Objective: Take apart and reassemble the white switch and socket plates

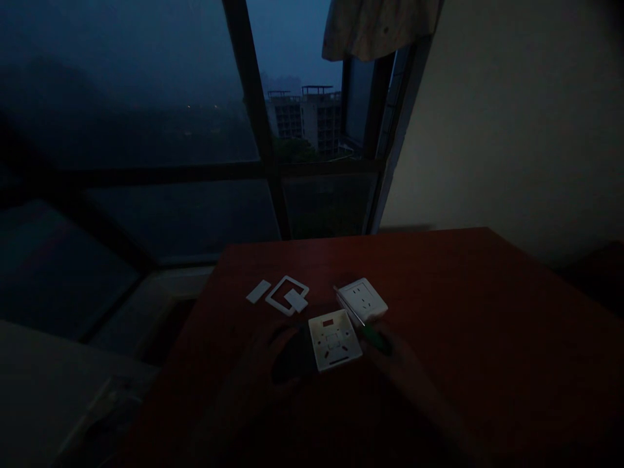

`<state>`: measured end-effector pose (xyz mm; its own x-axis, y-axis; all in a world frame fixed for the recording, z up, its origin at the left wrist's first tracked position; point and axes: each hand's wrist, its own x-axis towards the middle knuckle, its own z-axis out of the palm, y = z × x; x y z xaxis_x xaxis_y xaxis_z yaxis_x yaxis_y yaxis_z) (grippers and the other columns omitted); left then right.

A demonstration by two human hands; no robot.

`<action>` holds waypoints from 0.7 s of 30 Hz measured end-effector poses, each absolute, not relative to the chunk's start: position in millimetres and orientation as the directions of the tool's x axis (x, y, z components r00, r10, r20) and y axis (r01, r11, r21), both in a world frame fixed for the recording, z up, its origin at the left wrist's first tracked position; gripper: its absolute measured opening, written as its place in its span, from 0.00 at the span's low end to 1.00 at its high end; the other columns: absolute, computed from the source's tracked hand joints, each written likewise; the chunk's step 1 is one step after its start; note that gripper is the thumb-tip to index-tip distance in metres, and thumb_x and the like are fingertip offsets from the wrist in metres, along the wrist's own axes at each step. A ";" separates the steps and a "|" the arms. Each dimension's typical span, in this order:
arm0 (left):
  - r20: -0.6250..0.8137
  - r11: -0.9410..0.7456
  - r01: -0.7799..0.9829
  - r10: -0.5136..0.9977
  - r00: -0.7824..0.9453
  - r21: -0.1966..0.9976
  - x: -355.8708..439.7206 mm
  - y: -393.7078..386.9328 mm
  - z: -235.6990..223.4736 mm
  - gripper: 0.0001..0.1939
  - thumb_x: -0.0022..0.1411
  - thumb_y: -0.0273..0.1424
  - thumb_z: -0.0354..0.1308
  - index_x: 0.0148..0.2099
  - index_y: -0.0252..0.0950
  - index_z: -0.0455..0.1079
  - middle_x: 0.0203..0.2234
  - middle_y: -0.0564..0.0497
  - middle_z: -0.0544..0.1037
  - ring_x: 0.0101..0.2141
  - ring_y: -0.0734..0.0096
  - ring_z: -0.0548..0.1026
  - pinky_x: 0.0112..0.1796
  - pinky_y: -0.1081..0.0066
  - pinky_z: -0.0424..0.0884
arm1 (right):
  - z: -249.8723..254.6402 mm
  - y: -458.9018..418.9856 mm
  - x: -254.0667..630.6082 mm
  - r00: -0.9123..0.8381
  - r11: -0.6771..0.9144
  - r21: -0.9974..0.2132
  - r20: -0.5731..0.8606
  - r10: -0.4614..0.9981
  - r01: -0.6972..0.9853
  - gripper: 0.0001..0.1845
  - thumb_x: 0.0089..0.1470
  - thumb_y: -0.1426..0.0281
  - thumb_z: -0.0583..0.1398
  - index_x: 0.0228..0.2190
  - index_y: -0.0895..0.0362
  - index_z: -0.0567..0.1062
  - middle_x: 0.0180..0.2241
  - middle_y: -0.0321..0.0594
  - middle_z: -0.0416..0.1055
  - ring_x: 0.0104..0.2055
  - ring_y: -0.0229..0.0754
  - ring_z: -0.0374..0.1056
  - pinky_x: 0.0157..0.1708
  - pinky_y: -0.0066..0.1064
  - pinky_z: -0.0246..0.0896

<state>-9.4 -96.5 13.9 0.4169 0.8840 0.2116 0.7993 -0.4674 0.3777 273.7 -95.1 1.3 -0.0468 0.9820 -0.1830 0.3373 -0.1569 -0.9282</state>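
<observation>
In deep shadow, my left hand (266,367) is curled round a dark grey thing (295,356) whose kind I cannot make out. That thing lies against the left side of an open white socket back box (335,341), which shows slots and screw holes inside. My right hand (397,357) grips a screwdriver by its green handle (375,339). The metal shaft points away and to the left, crossing the left edge of a white wall socket (363,299). My right fingertips are close to the socket's near edge; whether they touch it is unclear.
A white square frame (280,304) lies left of the socket, with a small white plate (296,300) overlapping it. Another white strip (258,291) is further left. All rest on a reddish-brown table (439,273) beside a large window (170,130) and a pale wall (511,130).
</observation>
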 end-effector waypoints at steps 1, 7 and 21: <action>0.211 -0.469 0.794 0.883 0.419 0.386 -7.9 -96.1 14.3 0.37 0.45 0.27 0.65 0.58 0.44 0.60 0.54 0.46 0.66 0.51 0.52 0.66 0.50 0.55 0.67 | -0.1 -93.0 269.2 -0.037 -0.141 -0.913 -0.168 0.985 0.384 0.14 0.49 0.59 0.60 0.36 0.53 0.74 0.35 0.38 0.75 0.37 0.47 0.69 0.37 0.34 0.61; 0.196 -0.455 0.783 0.890 0.411 0.424 -6.6 -95.4 13.3 0.36 0.45 0.25 0.64 0.58 0.44 0.61 0.54 0.46 0.66 0.51 0.52 0.66 0.50 0.54 0.67 | -5.9 -85.3 260.3 -0.056 -0.064 -0.821 -0.116 0.992 0.567 0.10 0.47 0.67 0.58 0.34 0.53 0.73 0.33 0.41 0.75 0.35 0.48 0.70 0.33 0.34 0.60; 0.086 -0.409 0.781 0.903 0.421 0.473 11.0 -82.9 4.0 0.46 0.46 0.31 0.69 0.64 0.45 0.51 0.58 0.44 0.60 0.56 0.49 0.60 0.54 0.50 0.61 | 17.9 -87.5 268.9 -0.031 -0.016 -0.816 -0.041 0.999 0.577 0.04 0.48 0.68 0.55 0.27 0.55 0.69 0.22 0.31 0.66 0.25 0.37 0.63 0.24 0.26 0.55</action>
<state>11.0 -82.9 4.0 0.4210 0.9029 0.0864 0.7805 -0.4091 0.4726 268.9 -87.5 17.9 -0.0306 0.9987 -0.0407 0.5775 -0.0156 -0.8163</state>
